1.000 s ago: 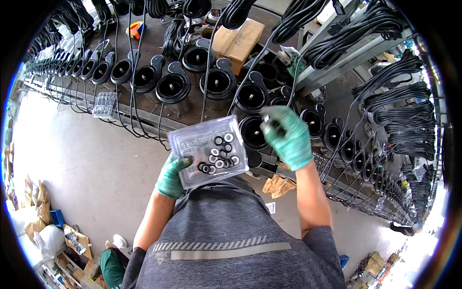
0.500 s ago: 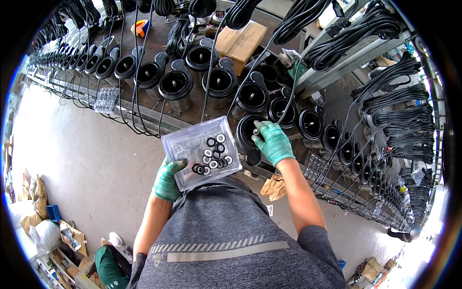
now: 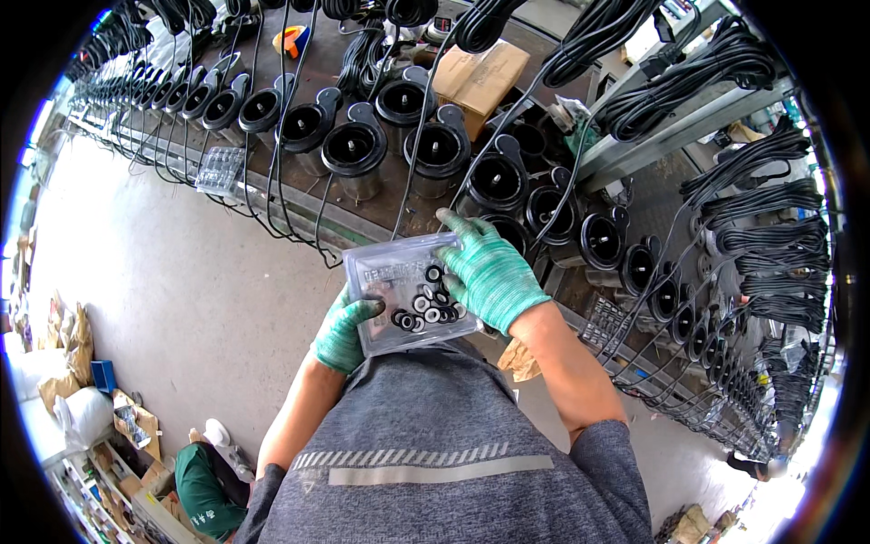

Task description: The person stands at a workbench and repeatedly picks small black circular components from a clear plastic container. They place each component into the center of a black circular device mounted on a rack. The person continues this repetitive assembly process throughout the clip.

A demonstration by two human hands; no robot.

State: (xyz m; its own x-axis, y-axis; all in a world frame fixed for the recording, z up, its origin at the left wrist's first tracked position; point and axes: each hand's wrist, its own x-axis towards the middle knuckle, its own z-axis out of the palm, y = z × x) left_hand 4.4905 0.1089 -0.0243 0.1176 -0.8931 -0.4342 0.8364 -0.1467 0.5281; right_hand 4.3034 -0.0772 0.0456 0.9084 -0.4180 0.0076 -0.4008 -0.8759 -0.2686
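Note:
My left hand (image 3: 341, 337), in a green glove, grips the left side of a clear plastic box (image 3: 385, 339), thumb over the rim. Several black-and-white ring washers (image 3: 432, 315) lie loose inside, mostly toward its lower right. My right hand (image 3: 494, 276), also gloved in green, reaches over the box's right edge with fingers and thumb apart; nothing shows between them. Beyond that hand, a round metal housing with a black rim (image 3: 507, 233) is partly covered by it. Another such housing (image 3: 497, 179), with a pin at its centre, stands just past it on the bench.
Rows of similar housings (image 3: 354, 150) line the bench, with black cables hanging among them. Coiled cable bundles (image 3: 693, 86) hang above and to the right. A cardboard box (image 3: 480, 77) sits farther back. Someone in green trousers (image 3: 207, 490) is at lower left.
My right hand has left the rim of the near housing and come back over the clear box's right side. The left hand still holds the box. The whole view has shifted slightly.

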